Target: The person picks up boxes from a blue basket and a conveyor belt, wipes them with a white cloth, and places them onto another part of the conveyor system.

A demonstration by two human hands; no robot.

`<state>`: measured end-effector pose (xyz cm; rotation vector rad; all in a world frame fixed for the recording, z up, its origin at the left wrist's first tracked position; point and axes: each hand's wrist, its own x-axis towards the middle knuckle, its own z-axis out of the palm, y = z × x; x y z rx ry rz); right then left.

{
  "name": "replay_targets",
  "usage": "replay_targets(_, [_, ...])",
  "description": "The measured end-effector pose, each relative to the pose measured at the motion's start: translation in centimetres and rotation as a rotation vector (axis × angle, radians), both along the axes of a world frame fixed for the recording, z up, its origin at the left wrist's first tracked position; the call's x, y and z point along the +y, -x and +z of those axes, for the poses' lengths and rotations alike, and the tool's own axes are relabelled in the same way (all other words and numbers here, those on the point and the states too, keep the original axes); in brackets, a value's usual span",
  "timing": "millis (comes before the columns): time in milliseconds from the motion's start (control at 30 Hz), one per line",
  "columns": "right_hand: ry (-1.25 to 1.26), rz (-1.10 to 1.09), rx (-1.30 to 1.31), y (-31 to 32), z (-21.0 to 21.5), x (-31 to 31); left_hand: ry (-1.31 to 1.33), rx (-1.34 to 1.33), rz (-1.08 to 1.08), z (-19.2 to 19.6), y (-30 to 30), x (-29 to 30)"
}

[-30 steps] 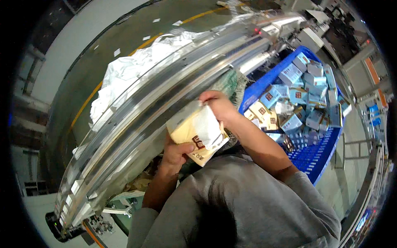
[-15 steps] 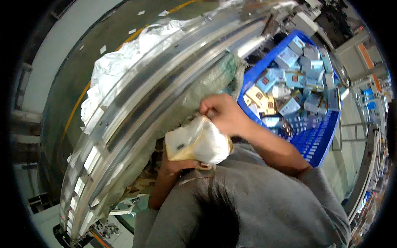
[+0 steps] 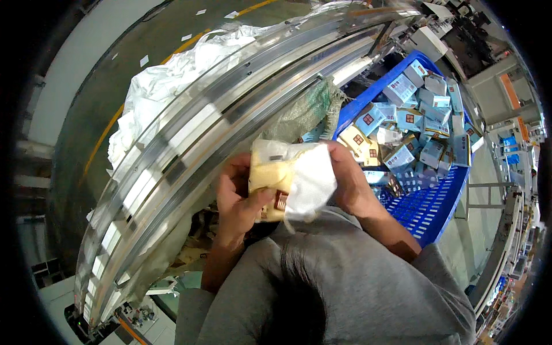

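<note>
Both hands, left hand (image 3: 238, 198) and right hand (image 3: 351, 184), grip pale packet (image 3: 290, 178), long axis upright.

Packet (image 3: 290, 178) btwn left hand (image 3: 238, 198) & right hand (image 3: 351, 184); crate (image 3: 431, 210) of boxes (image 3: 405, 123) to right, rail (image 3: 190, 138) behind, sacks (image 3: 167, 86) beyond rail.

Left hand (image 3: 238, 198) and right hand (image 3: 351, 184) raised close together — fingers curled, grip closed

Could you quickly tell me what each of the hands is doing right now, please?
Left hand: closed on the yellow-and-white packet.
Right hand: closed on the same packet's white wrapper side.
</note>
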<state>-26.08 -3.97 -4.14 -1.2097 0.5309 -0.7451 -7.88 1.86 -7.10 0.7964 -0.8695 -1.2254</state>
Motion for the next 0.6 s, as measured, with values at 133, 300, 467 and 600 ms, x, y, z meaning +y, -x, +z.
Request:
replay_targets(133, [0.143,-0.171,0.285,-0.8,-0.5,0.3,0.147,-0.261,0.268,-0.7,1.1,-0.5])
replay_targets(300, [0.778,-0.277,0.4,-0.5,-1.9,0.0,-0.081,-0.308,0.466,-2.1,1.3,-0.3])
replay_targets(467, [0.149,-0.354,-0.196,2.9,-4.1,0.2,-0.419,0.39,0.779,1.1,0.4,-2.7])
replay_targets(600, [-0.178,-0.607,-0.285,6.5,-0.1,-2.9,0.5,-0.967,0.432,-6.4,1.1,-4.6])
